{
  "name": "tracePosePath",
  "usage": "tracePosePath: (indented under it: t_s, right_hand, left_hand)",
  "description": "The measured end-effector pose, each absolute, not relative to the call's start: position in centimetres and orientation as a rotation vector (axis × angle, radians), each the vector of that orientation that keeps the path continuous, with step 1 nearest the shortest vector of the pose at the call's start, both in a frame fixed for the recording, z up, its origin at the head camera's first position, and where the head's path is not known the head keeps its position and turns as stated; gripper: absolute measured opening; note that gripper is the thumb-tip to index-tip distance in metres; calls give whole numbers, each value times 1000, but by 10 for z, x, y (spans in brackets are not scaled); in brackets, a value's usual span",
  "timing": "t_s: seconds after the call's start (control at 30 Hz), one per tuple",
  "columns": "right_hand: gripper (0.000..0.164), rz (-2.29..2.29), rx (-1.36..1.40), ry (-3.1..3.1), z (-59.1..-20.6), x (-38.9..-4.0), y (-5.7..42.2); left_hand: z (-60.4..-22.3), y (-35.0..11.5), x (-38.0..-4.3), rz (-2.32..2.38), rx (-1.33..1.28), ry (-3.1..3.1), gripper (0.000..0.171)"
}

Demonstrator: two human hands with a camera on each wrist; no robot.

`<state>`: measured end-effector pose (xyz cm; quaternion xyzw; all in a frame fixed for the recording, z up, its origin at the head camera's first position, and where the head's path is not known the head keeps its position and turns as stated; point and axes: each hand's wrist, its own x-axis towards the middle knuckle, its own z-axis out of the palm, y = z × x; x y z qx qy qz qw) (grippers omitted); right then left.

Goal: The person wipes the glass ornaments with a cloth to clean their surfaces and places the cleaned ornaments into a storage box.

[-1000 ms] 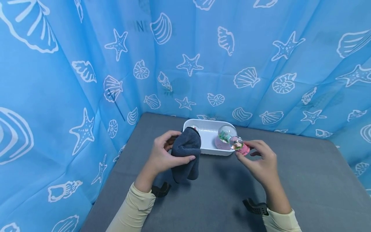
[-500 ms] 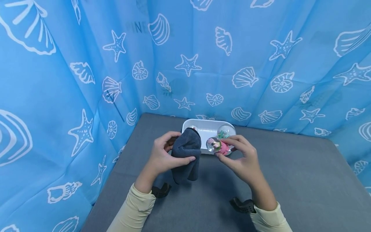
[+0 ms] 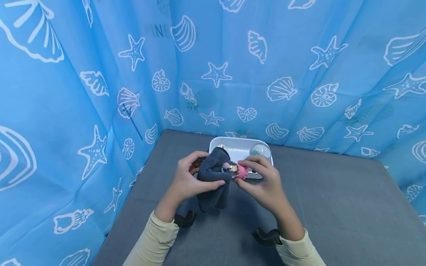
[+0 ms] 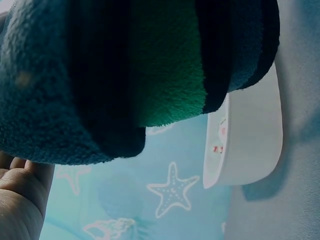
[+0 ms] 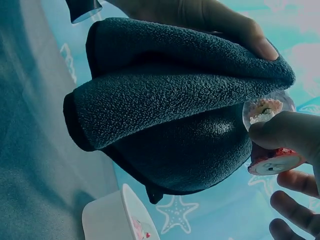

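My left hand [image 3: 189, 176] grips a folded dark grey-blue cloth [image 3: 211, 188], thumb in front and fingers behind, above the table. Between thumb and fingers, my right hand [image 3: 261, 181] pinches a small snow globe by its pink base [image 3: 242, 171]. The globe lies tilted on its side, its clear ball [image 3: 229, 168] pointing left against the cloth. In the right wrist view the snow globe [image 5: 272, 162] shows the pale underside of its base, and the cloth [image 5: 175, 95] hangs in folds beside it. A green patch of cloth [image 4: 170, 65] fills the left wrist view.
Behind the hands stands a white tray [image 3: 239, 143]. A larger snow globe [image 3: 260, 150] sits at its right end, and a small white item with red spots [image 3: 222, 147] at its left. The grey table [image 3: 332, 199] meets a blue shell-print curtain [image 3: 293, 55].
My right hand has carried the small snow globe leftward, from in front of the tray's right end to the cloth. The left hand and cloth have stayed nearly still.
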<state>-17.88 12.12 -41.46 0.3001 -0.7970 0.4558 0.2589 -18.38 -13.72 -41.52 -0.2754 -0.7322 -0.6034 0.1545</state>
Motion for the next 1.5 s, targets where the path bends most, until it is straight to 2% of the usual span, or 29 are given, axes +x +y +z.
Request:
tracePosePath:
  t_s: [0.63, 1.3, 1.5]
  right_hand:
    - [42, 1239, 930, -2144, -408, -177, 115]
    - [58, 1405, 1099, -2014, -397, -171, 118]
    - [56, 1388, 1100, -2009, -395, -170, 120]
  left_hand:
    - [-417, -135, -184, -1804, -825, -2126, 65]
    - [-419, -137, -183, -1812, -910, -2015, 63]
    - [-416, -136, -182, -1820, -924, -2002, 63]
